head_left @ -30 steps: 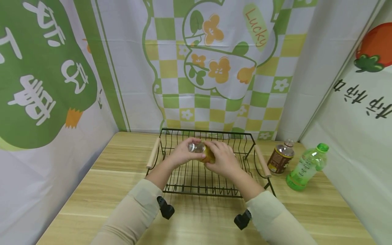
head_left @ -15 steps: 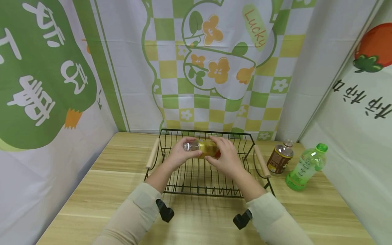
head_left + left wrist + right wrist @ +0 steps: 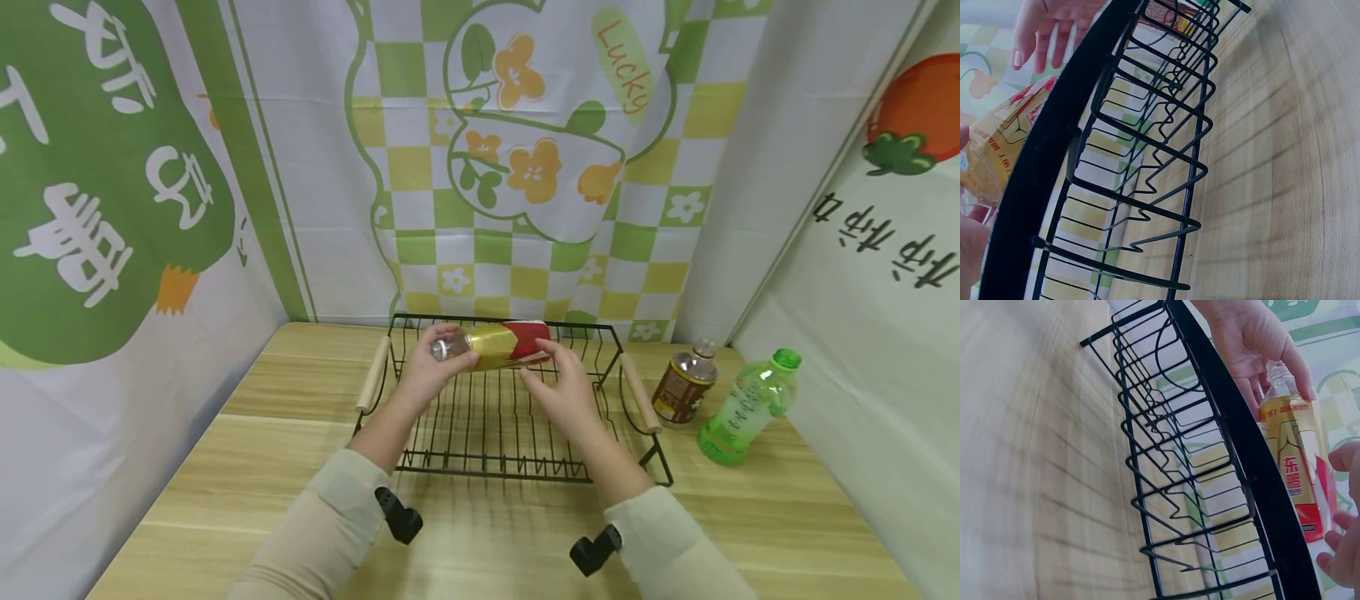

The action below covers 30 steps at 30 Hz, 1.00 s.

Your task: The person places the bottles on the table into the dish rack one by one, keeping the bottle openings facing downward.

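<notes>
In the head view my left hand grips the clear neck of a plastic drink bottle with a yellow and red label. The bottle lies sideways above a black wire dish rack, its uncapped mouth to the left. My right hand is at the red bottom end, fingers spread. The right wrist view shows the bottle with my right hand beside its base, a small gap between. From the left wrist, the rack's black bar hides part of the bottle.
A brown-labelled bottle, uncapped, and a green bottle with a green cap stand right of the rack. The rack has wooden handles at both sides. Printed cloth hangs behind the wooden table.
The bottle has turned sideways, so its label faces the head view, and has shifted slightly up. My right hand has slid right along it and loosened from its base; my left hand moved slightly left.
</notes>
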Tool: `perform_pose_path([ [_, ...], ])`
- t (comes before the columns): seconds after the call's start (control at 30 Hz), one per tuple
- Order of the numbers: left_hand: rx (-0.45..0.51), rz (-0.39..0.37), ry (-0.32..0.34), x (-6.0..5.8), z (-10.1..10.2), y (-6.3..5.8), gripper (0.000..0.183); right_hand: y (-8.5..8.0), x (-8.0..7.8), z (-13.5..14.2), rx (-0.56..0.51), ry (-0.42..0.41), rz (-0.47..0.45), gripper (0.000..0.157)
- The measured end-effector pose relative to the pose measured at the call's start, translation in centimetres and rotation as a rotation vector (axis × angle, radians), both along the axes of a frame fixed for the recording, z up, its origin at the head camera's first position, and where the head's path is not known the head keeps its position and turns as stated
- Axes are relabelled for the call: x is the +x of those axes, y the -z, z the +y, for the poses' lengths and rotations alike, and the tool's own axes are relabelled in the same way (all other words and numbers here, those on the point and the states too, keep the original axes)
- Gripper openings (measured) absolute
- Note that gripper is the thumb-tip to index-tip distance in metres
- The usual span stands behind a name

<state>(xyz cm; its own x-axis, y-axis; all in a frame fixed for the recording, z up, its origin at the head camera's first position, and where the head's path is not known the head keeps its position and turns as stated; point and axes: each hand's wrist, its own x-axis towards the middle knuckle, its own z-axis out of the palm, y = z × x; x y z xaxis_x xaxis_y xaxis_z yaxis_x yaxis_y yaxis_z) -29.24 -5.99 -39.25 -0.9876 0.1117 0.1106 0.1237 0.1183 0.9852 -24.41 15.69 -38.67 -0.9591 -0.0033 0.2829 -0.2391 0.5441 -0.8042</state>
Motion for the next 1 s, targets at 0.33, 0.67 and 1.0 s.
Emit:
perform_pose_path([
  [0.33,0.118,0.017,-0.066,-0.1,0.0,-0.3,0.056,0.7,-0.3,-0.7,-0.343,0.014,-0.220,0.064],
  [0.67,0.140,0.041,-0.069,0.8,0.7,-0.6,0.059,0.5,0.0,-2.0,-0.593,-0.081,-0.353,0.072],
  [1.0,0.015,0.049,0.036,1.7,1.2,0.4,0.058,0.1,-0.4,-2.5,-0.686,-0.058,-0.288,0.080],
])
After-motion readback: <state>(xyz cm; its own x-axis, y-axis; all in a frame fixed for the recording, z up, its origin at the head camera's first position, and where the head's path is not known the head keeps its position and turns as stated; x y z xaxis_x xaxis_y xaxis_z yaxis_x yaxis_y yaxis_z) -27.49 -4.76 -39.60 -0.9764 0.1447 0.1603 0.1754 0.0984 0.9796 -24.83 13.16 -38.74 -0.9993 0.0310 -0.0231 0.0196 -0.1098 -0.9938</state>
